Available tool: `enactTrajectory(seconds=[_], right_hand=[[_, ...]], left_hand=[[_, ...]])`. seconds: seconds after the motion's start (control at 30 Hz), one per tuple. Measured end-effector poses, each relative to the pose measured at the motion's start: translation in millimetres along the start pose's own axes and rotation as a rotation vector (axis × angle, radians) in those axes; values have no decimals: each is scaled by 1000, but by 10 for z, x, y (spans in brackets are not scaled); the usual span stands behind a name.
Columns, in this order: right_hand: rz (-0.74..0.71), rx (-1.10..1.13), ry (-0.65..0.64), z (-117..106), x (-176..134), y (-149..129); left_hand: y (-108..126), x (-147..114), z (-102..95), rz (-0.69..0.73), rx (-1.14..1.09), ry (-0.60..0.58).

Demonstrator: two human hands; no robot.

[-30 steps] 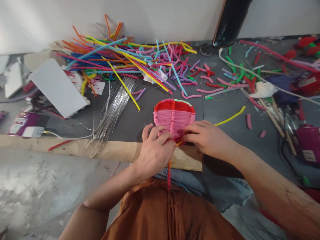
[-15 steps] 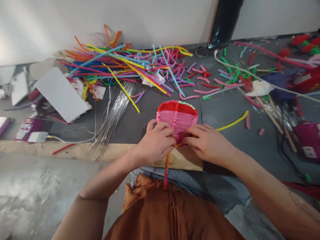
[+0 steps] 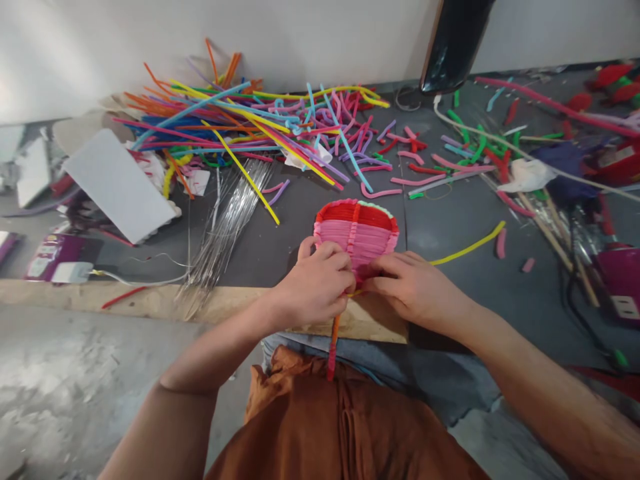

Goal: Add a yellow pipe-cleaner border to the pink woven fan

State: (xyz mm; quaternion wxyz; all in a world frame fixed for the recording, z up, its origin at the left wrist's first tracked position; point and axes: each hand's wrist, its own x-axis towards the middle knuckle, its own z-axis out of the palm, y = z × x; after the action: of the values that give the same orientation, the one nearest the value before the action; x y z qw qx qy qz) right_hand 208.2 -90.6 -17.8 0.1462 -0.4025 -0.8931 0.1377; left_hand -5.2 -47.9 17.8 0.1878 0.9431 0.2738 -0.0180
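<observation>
A fan-shaped pipe-cleaner piece (image 3: 373, 239), pink with a red band along its rounded top and a ribbed middle line, is held upright over the table's front edge. My left hand (image 3: 317, 280) is closed on its lower left side, fingers curled over the front. At the narrow bottom, my right hand (image 3: 417, 290) pinches a yellow pipe cleaner (image 3: 470, 248), whose long end sticks out to the right behind the hand. A short yellow stretch shows between both hands. Below my left hand hangs an orange and pink stem (image 3: 334, 343). My fingertips partly hide the bottom point.
A heap of colored pipe cleaners (image 3: 240, 127) lies along the wall. Left of center are a bundle of thin wires (image 3: 225, 230) and a white box (image 3: 120, 187). A phone (image 3: 455, 47) leans at the back. Cut pieces, a cable (image 3: 500, 143) and sticks (image 3: 555, 233) lie right.
Both hands and the piece stay nearly in place, with only small finger movement at the bottom of the piece. The view has shifted slightly.
</observation>
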Motion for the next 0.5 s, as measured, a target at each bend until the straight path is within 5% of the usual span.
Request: enactTrajectory(seconds=[0.5], right_hand=[[-88,-12,59,6,-8,-39]], left_hand=[[-32,26,-57,-14,-53,-50]])
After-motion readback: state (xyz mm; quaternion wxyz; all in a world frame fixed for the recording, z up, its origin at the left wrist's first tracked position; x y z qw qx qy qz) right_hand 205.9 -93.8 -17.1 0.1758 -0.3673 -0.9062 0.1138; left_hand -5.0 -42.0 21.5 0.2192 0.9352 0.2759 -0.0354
